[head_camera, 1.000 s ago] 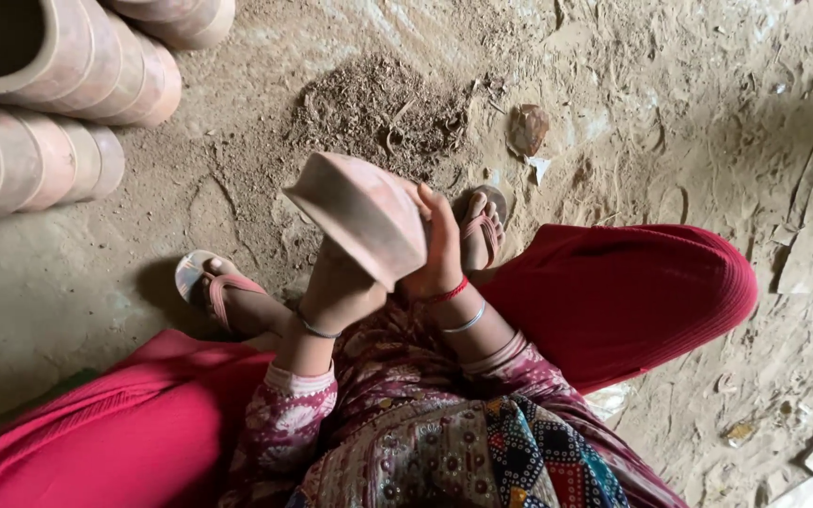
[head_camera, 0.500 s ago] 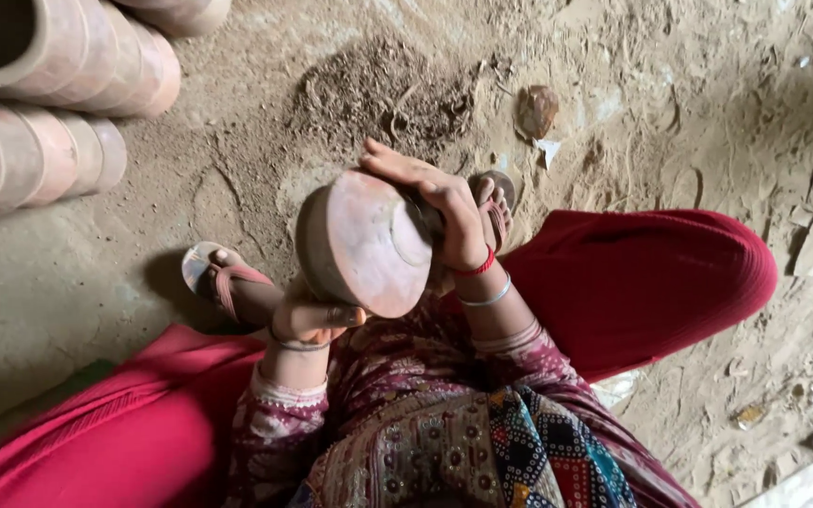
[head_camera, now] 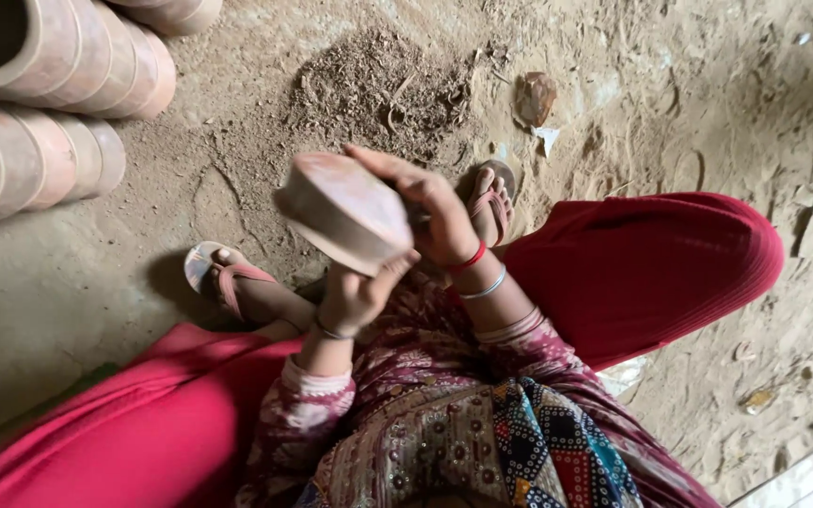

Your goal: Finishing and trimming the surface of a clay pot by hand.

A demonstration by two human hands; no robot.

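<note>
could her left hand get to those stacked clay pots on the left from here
Probably not as things stand. The left hand is gripping the clay bowl together with the right hand, and the stacked clay pots lie apart across bare dirt floor. Nothing blocks the way.

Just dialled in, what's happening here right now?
A person squatting on a dirt floor holds a round clay bowl up in both bare hands, base toward the camera. The left hand grips it from below, while the right hand wraps its far side, fingers lying along the rim. Stacked clay pots lie on their sides at upper left. A clay shard sits on the ground beyond the sandalled feet.
</note>
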